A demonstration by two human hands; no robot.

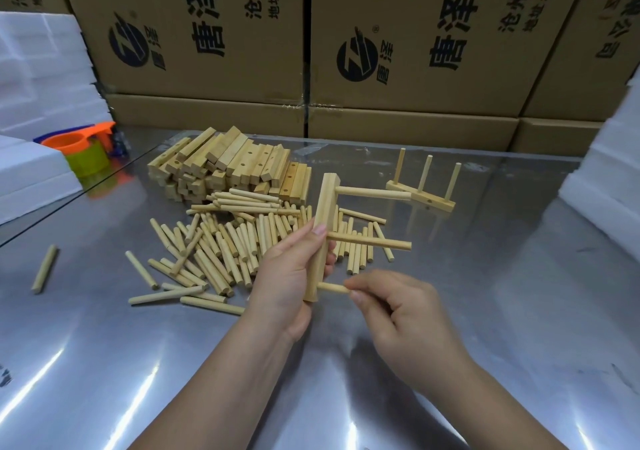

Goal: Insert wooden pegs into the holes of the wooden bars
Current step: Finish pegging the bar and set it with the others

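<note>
My left hand grips a pale wooden bar, held nearly upright above the table. Two pegs stick out of it to the right: an upper peg and a middle peg. My right hand pinches a third peg whose left end meets the bar's lower end. Loose pegs lie scattered on the table to the left. Behind them is a pile of bars with holes.
A finished bar with three upright pegs stands at the back right. A stray peg lies far left. Orange and green plastic cups sit by white foam blocks. Cardboard boxes line the back of the shiny metal table.
</note>
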